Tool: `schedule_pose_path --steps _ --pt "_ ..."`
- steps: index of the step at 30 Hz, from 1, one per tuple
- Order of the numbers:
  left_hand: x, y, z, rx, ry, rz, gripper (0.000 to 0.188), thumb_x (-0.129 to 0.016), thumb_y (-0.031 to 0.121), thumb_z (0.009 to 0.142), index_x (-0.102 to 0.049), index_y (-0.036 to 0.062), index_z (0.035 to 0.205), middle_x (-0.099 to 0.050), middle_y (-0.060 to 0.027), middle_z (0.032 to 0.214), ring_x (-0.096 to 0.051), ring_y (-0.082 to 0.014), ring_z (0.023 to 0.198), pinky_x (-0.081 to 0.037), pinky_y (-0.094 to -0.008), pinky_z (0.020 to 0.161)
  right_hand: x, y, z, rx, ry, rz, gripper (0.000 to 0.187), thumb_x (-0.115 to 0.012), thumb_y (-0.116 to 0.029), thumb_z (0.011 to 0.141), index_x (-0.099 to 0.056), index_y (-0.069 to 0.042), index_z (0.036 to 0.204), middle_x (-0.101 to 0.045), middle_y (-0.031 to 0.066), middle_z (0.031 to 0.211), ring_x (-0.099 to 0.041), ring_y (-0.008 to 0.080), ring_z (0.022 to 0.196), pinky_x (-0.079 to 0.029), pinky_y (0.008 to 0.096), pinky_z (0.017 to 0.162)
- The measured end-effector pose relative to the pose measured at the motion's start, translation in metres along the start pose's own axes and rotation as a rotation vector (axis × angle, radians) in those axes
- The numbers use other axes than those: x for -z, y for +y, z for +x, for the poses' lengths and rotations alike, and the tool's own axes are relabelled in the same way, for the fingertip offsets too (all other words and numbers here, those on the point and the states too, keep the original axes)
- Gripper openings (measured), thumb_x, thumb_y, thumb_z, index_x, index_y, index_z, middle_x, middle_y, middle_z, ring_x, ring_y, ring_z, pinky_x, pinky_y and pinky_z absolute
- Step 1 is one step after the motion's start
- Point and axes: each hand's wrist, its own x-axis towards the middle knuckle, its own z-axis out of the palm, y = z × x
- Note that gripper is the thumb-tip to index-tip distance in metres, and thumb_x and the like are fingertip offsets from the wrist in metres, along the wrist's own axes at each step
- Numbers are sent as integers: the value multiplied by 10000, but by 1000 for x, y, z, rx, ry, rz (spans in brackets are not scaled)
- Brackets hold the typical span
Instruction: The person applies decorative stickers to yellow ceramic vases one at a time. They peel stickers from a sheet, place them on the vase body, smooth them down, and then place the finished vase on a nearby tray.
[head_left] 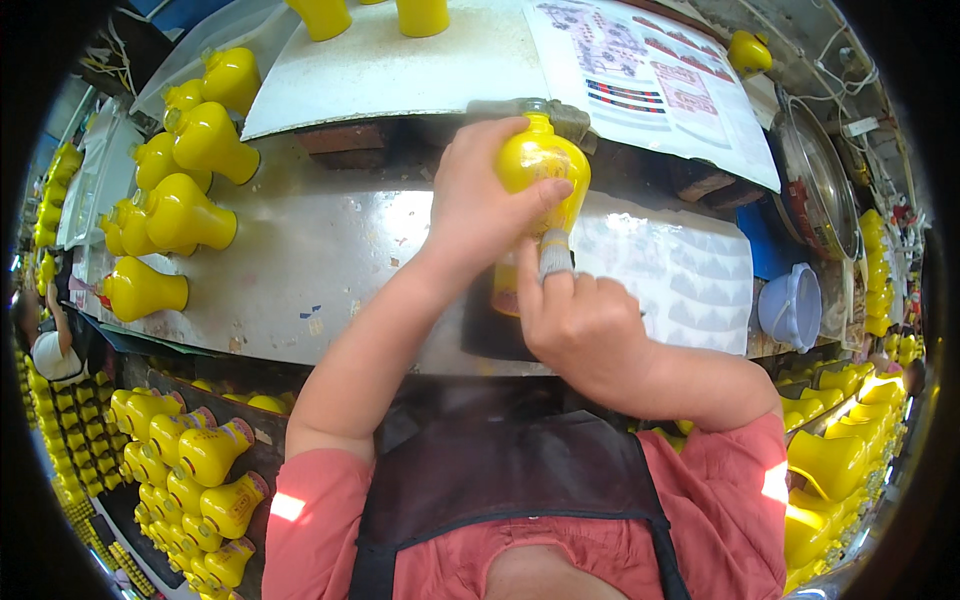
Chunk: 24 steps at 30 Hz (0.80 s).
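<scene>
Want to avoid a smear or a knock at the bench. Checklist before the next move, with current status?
1. Left hand has the yellow bottle: ok, wrapped around its side.
2. Right hand has the brush: ok, gripped with the bristles toward the bottle.
3. Bottle front fully exposed: not ok, the left hand and brush cover part of it.
4. Marking on the bottle flat, no bubbles: cannot tell, too small to judge.
5. Other yellow bottles at the left clear of both hands: ok, well apart.
6. Bucket clear of the right hand: ok, apart at the right.
</scene>
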Motion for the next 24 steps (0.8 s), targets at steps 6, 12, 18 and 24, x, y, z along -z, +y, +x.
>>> schedule_pose_path --steps 6,12,18,24 --pt "-6 -17 -29 50 -33 -172 861 -671 351 948 -231 -21 1588 -378 -293 1549 -423 -423 1424 -328 -449 1202 8 23 -9 -38 -99 346 296 -735 -223 878 -727 -66 1129 -503 31 660 -564 185 506 -438 323 444" --pt "-16 -21 -51 136 -148 -502 1046 -651 320 960 81 -16 1627 -258 -258 1614 -367 -356 1474 -308 -427 1220 -26 71 15 -434 72 734 450 -742 -224 927 -681 -216 1372 -586 121 840 -611 285 679 -509 372 641" --pt "-14 -15 -52 163 -164 -533 1133 -732 218 907 115 -10 1625 -318 -231 1586 -393 -327 1459 -355 -424 1196 -46 78 33 -414 -22 759 430 -678 -303 973 -665 -235 1398 -569 139 858 -630 293 729 -520 381 677" --pt "-14 -25 -56 104 -121 -601 1059 -681 370 975 57 3 1641 -312 -240 1601 -402 -331 1458 -340 -432 1202 -48 87 24 -411 -65 897 521 -662 -333 944 -591 -244 1452 -600 193 955 -653 369 790 -541 423 743"
